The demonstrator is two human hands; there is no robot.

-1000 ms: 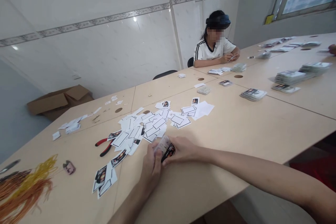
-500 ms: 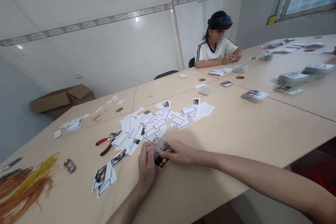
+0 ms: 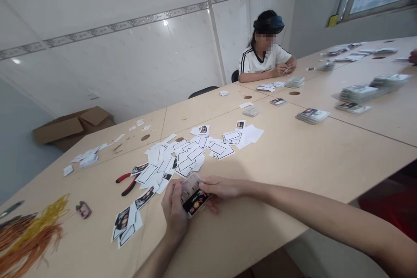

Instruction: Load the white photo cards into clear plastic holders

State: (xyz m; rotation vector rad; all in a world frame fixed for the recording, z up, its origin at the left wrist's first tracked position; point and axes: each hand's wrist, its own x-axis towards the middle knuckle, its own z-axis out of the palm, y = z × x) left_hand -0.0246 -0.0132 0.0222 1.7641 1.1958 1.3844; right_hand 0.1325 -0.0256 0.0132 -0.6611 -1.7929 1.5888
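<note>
A clear plastic packet (image 3: 192, 194) with a dark printed card inside is held just above the worktop (image 3: 260, 169), between the left hand (image 3: 174, 210) and the right hand (image 3: 221, 189). The left fingers (image 3: 172, 195) are curled closely around its left edge, and its right edge is pinched by the right fingers (image 3: 203, 186), so neither hand is open. Just beyond it, loose white paper cards (image 3: 172, 160) printed with black-outlined rectangles are scattered, with red-handled pliers (image 3: 125, 181) lying beside them at the left. Stacked packets (image 3: 357, 94) are placed further along the worktop, and a seated co-worker (image 3: 260, 63) is seen at the far side, with a small item held in both hands.
</note>
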